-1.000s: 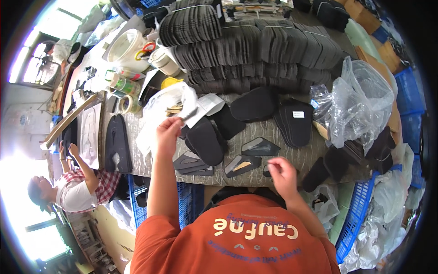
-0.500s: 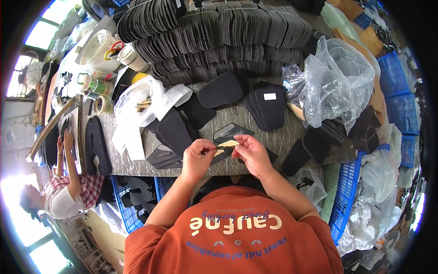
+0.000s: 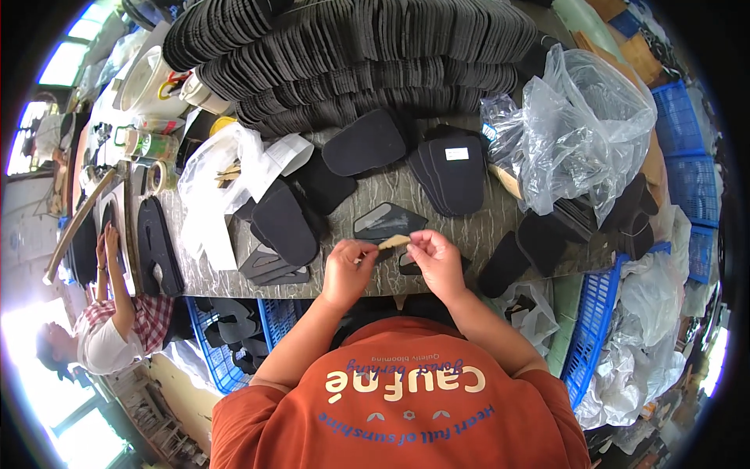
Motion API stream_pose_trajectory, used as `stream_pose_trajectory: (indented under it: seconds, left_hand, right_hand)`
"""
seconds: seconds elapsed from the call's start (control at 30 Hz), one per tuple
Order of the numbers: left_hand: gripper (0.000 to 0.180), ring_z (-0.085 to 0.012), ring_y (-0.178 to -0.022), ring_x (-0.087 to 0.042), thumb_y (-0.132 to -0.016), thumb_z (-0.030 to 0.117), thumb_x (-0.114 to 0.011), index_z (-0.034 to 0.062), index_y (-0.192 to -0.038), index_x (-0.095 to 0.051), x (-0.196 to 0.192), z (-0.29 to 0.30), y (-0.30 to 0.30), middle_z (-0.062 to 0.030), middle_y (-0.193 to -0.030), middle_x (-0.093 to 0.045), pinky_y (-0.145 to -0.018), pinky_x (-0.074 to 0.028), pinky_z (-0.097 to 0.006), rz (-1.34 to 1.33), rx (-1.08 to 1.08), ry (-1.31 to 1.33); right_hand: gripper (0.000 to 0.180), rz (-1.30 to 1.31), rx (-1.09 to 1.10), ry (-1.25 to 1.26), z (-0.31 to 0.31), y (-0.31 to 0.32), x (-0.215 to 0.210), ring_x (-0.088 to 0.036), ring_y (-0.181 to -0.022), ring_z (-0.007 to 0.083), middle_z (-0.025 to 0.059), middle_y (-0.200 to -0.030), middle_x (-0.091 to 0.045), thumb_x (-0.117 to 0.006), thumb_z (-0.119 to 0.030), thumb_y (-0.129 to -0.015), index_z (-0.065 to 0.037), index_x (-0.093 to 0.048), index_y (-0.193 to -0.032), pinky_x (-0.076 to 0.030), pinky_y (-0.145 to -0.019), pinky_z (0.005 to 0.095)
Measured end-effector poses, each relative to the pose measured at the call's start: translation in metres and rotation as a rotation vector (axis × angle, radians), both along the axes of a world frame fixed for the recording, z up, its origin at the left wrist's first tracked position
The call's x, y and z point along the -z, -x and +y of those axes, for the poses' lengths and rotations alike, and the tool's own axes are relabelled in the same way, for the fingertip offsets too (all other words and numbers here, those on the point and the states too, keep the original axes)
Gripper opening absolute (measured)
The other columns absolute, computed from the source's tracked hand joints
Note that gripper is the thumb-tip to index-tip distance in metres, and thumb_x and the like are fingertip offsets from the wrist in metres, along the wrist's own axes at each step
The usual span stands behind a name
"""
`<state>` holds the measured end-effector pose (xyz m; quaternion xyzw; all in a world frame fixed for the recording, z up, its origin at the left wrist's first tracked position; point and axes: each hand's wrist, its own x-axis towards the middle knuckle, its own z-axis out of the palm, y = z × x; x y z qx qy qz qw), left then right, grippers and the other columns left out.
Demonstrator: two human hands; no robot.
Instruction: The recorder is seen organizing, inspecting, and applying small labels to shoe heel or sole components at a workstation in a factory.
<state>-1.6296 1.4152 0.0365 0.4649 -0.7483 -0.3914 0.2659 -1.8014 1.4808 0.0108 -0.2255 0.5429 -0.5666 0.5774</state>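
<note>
Following the head view, I see the right hand with its grip pinching one end of a small tan piece, while the left hand has its fingertips at the other end, though I can't tell whether that grip is closed on it. The tan piece is up between the hands near the front of the worktop, so I'd judge its handling unfinished. A pointed grey-and-black piece lies just beyond, similar pieces overlap leftward, and more tan pieces sit at the white bag, suggesting plenty is left.
</note>
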Motion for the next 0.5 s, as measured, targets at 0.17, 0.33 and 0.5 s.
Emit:
stream_pose_trajectory:
  seconds: [0.17, 0.33, 0.5]
  left_hand:
    - [0.006, -0.0213, -0.067, -0.059, -0.074, 0.002, -0.067, 0.0028, -0.08, -0.066, 0.027, -0.02, 0.005, -0.0099, -0.075, -0.063, -0.062, -0.048, -0.029, -0.051, -0.111, 0.069]
    - [0.006, -0.0282, -0.075, -0.059, -0.072, 0.003, -0.066, 0.0029, -0.078, -0.065, 0.028, -0.028, 0.011, -0.0105, -0.078, -0.064, -0.069, -0.048, -0.036, -0.126, -0.064, 0.047]
    - [0.005, -0.0281, -0.074, -0.058, -0.071, 0.003, -0.066, 0.0035, -0.076, -0.065, 0.034, -0.029, 0.01, -0.0101, -0.076, -0.063, -0.068, -0.048, -0.036, -0.122, -0.045, 0.076]
  right_hand:
    - [0.02, 1.134, -0.17, 0.311, -0.015, 0.021, -0.01, -0.056, -0.094, 0.0308, 0.0129, -0.1, -0.06, -0.063, -0.001, -0.073, 0.0, -0.062, -0.093, -0.047, -0.084, 0.0384]
    - [0.021, 1.279, -0.381, 0.3, -0.01, 0.021, 0.007, -0.052, -0.104, 0.0275, 0.0114, -0.105, -0.059, -0.059, -0.008, -0.078, 0.0, -0.062, -0.097, -0.042, -0.091, 0.038]
    - [0.022, 1.291, -0.403, 0.276, -0.011, 0.019, 0.008, -0.051, -0.106, 0.0273, 0.0114, -0.107, -0.058, -0.056, -0.007, -0.08, 0.001, -0.061, -0.1, -0.042, -0.092, 0.0377]
